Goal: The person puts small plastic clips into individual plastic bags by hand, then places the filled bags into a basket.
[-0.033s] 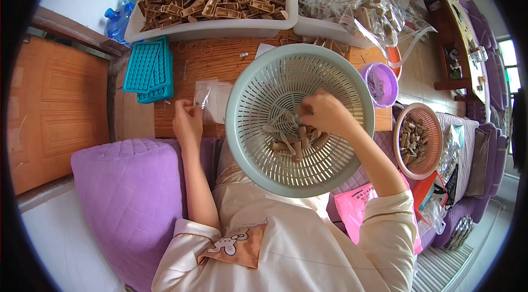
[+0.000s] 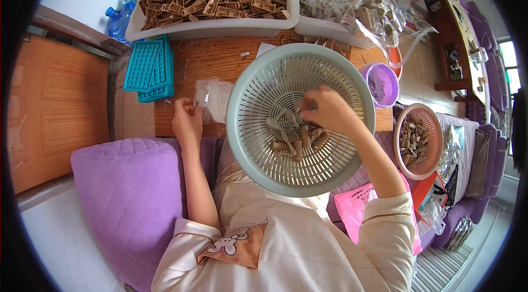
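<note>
A grey-green plastic colander (image 2: 247,154) rests in front of me, over my lap and the table's near edge. Several tan cylindrical plastic pieces (image 2: 297,149) lie in its bottom, beside a small tangle of pale grey strands (image 2: 283,121). Above these, inside the rim, is my right hand (image 2: 330,110), its fingers bent together; whatever they pinch is hidden or blurred. My left hand (image 2: 188,120) is at the table's near edge, left of the colander. Its fingers are curled closed against the edge of clear plastic bags (image 2: 219,98), and I cannot make out what they grip.
Behind the colander stand a white bin (image 2: 264,27) of brown plastic parts and a second white bin (image 2: 330,31) with metallic bits and clear bags. Teal trays (image 2: 147,66) are stacked at left. A purple bucket (image 2: 389,84) and pink basket (image 2: 438,143) stand right.
My right hand has shifted slightly up and right, away from the grey strands in the colander. My left hand has stayed nearly still.
</note>
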{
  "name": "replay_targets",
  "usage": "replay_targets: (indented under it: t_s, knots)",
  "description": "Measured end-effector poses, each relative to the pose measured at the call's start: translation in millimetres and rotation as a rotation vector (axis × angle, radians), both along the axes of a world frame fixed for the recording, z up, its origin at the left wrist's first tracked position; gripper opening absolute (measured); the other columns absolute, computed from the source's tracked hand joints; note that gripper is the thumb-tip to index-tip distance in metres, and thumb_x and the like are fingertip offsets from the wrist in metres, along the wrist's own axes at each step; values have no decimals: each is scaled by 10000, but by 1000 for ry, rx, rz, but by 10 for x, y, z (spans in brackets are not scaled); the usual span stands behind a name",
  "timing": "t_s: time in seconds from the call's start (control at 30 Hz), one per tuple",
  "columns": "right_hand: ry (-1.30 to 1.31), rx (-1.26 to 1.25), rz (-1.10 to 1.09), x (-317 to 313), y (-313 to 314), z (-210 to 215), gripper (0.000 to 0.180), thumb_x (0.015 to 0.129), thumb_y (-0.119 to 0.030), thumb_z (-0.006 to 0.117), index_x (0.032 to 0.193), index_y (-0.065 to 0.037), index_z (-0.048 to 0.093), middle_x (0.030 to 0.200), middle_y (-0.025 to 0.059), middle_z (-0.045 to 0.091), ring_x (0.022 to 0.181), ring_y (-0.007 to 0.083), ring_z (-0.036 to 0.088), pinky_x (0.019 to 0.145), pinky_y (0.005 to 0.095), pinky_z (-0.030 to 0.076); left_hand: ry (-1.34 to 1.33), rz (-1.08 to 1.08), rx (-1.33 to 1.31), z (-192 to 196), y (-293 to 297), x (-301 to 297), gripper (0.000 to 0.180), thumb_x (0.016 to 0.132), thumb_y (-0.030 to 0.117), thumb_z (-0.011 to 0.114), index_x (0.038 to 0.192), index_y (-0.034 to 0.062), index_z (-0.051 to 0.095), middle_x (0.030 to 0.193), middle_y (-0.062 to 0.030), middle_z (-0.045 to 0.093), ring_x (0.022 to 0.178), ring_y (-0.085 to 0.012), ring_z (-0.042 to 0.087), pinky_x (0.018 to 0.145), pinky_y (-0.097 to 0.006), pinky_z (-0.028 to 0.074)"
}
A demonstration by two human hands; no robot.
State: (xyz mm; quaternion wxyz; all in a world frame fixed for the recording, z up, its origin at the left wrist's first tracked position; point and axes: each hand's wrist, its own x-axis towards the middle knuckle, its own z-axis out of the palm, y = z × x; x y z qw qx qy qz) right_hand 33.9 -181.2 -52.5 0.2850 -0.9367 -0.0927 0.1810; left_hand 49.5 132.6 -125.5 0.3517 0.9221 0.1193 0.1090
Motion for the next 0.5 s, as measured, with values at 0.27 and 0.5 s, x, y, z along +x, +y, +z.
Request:
replay_targets:
  t_s: [0.27, 0.5]
  knots:
    - [78, 1263, -367, -72, -42, 479, 265, 904, -217, 407, 1071, -18, 458, 905, 89, 561, 927, 223, 565, 850, 343, 426, -109, -95, 169, -109, 96, 16, 142, 723, 135, 596, 811, 29, 562, 647, -112, 574, 613, -262, 558, 588, -361, 428]
    - [30, 742, -293, -52, -91, 428, 237, 917, -186, 407, 1062, -4, 451, 833, 62, 548, 841, 163, 561, 806, 319, 436, 92, -15, -103, 131, -26, -27, 120, 733, 110, 583, 768, 10, 526, 672, -122, 599, 634, -226, 589, 603, -324, 442]
